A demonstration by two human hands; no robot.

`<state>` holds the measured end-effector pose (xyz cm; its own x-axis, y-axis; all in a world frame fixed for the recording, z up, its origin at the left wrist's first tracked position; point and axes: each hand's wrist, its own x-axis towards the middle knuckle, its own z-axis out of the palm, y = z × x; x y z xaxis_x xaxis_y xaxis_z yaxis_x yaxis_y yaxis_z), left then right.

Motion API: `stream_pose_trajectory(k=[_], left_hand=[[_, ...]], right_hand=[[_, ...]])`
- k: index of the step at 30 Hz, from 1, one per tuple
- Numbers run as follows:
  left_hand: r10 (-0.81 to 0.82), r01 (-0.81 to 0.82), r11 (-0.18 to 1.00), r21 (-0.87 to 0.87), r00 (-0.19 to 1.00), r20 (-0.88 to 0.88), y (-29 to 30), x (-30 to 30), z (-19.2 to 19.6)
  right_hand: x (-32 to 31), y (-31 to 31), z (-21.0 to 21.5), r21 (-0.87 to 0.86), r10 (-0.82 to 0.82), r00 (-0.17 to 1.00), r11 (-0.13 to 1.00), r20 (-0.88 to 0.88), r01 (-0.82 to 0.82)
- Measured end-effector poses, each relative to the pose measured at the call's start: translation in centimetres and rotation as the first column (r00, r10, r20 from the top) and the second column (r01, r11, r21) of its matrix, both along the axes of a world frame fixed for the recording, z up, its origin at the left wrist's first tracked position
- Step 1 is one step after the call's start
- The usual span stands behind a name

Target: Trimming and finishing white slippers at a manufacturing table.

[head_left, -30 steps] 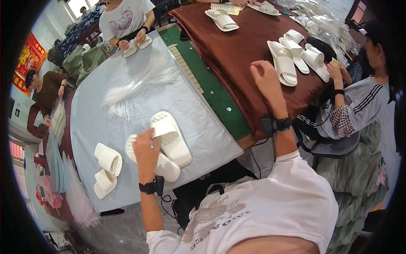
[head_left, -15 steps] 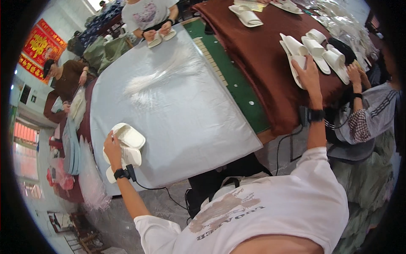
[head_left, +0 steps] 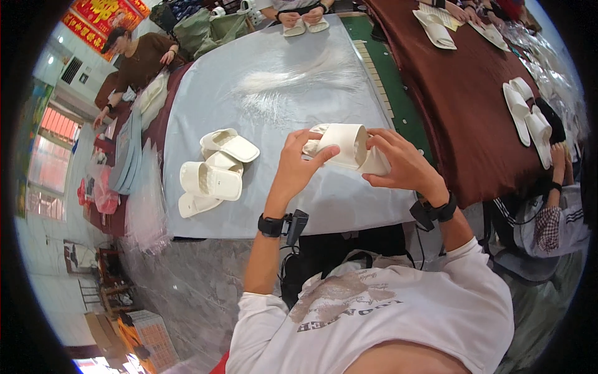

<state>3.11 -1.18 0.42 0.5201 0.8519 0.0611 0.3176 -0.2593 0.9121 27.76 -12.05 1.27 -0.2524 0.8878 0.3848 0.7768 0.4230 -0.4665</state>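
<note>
Over the front of the pale table, both my hands hold white open-toe slippers (head_left: pixel 344 144), apparently two together with a broad strap uppermost. My left hand (head_left: pixel 296 163) grips their left end, thumb toward the strap and fingers behind. At the right end, my right hand (head_left: pixel 403 162) has its fingertips on the strap's edge and the thumb underneath. To the left of my left hand lies a loose stack of several white slippers (head_left: pixel 218 179), partly overlapping. My fingers hide parts of the held slippers.
Clear plastic bags (head_left: pixel 286 78) spread over the table's far half. Brown cloth (head_left: pixel 461 118) on the right bears more white slippers (head_left: pixel 520 112). Across the table a person's hands (head_left: pixel 303 17) hold slippers; another hand (head_left: pixel 560 159) is at right. Plastic sheeting (head_left: pixel 146 199) hangs at the left edge.
My right hand has brought slippers from the brown cloth to the table front. My left hand has left the stack and now grips them too. The view has shifted.
</note>
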Motion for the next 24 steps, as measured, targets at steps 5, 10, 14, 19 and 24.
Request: stream_pose_trajectory(k=[5,10,14,19,24], left_hand=[[0.071,0.121,0.853,-0.508,0.937,0.343,0.3,-1.4,-4.6],[0.143,0.035,0.874,-0.485,0.935,0.325,2.5,-4.5,-6.2],[0.209,-0.154,0.903,-0.402,0.973,0.097,5.2,-9.6,-6.2],[-0.079,0.082,0.886,-0.456,0.997,0.027,7.4,-7.0,-5.5],[-0.131,0.184,0.963,-0.197,0.959,0.253,8.0,-0.1,-9.6]], right_hand=[[0.0,-0.2,-2.4,-0.054,0.004,1.000,0.999,-0.006,-0.005],[3.5,-1.8,-2.5,-0.064,-0.038,0.990,0.997,0.137,0.047],[7.1,-3.3,-0.3,-0.100,-0.204,0.941,0.966,0.268,0.238],[7.1,-3.0,2.4,0.150,-0.289,0.928,0.954,0.236,0.259],[2.1,0.7,2.3,0.298,-0.013,0.964,0.952,0.266,-0.069]])
